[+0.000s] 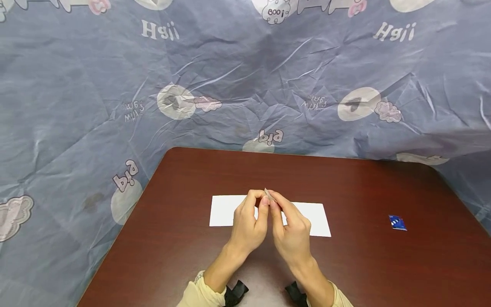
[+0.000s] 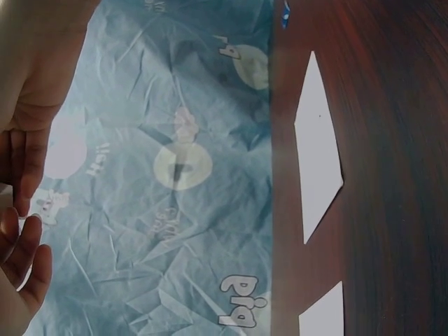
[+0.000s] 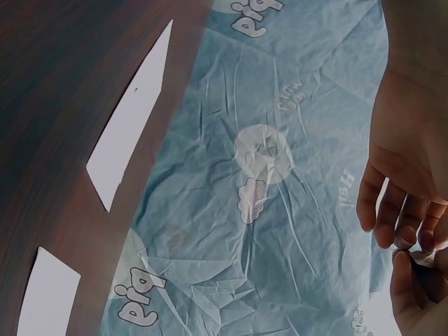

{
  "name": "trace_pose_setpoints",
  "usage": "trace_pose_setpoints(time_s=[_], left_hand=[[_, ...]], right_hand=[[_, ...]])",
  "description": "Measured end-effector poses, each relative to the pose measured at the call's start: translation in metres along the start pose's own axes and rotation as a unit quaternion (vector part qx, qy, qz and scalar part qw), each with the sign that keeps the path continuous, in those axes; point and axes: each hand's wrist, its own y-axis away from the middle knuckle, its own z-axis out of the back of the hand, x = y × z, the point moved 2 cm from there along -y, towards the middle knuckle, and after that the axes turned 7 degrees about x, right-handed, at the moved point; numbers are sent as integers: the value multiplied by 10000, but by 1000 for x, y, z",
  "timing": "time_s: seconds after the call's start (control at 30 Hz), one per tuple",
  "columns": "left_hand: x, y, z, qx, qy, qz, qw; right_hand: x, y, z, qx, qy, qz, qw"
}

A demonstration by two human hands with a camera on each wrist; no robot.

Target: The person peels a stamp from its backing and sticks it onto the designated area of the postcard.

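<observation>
Head view: left hand (image 1: 248,224), right hand (image 1: 293,232) both pinch small pale piece (image 1: 269,195) above worktop (image 1: 345,268), white sheets (image 1: 226,209) left and right. Left wrist view: piece unclear. Right wrist view: fingertips (image 3: 405,236) around piece. Probably two-handed working of piece; next move likely calls for steady pinch.

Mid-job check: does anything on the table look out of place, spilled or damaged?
Nothing looks spilled. The small blue packet sits slightly askew, well apart from the two white sheets; one shows a tiny dark speck in the left wrist view. The small piece between the fingers is too hidden to judge.
</observation>
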Motion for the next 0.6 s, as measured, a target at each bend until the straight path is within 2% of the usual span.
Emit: trace_pose_setpoints(time_s=[0.4, 0.6], left_hand=[[3, -1, -3, 150, 245, 63, 9996], [5, 0, -3, 154, 722, 202, 9971]], right_hand=[[-5, 0, 10, 238, -475, -237, 9983], [-6, 1, 12, 389, -631, -810, 9940]])
